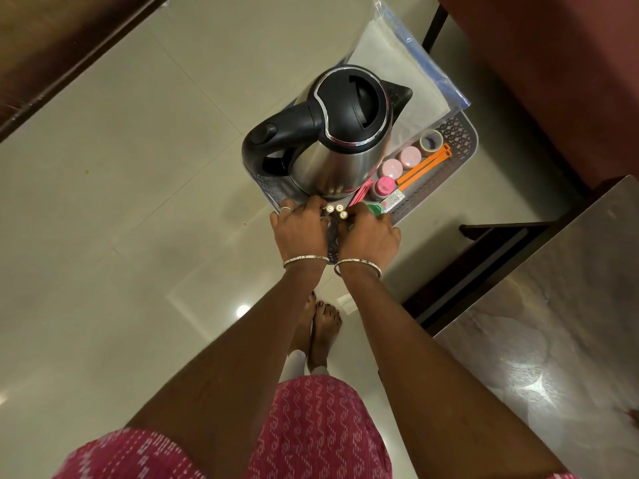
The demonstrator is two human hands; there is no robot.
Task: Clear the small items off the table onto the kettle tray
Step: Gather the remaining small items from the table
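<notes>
From the head view, we see three batteries (337, 211) standing on end, gold caps facing us, at the near edge of the tray (461, 133), just in front of the base of the kettle (345, 133). They sit directly between the two hands: the left hand (299, 227) flanks them on one side and the right hand (369, 233) on the other, its fingers closest to the nearest cell. Both hands are curled in against the cluster. We cannot tell whether they pinch the cells, merely steady them, or hold the tray's rim, because the knuckles hide the fingertips. With the long axes vertical, we judge a careless release could topple them. The table (553, 323) lies well off to the right. What supports the tray is hidden beneath it.
</notes>
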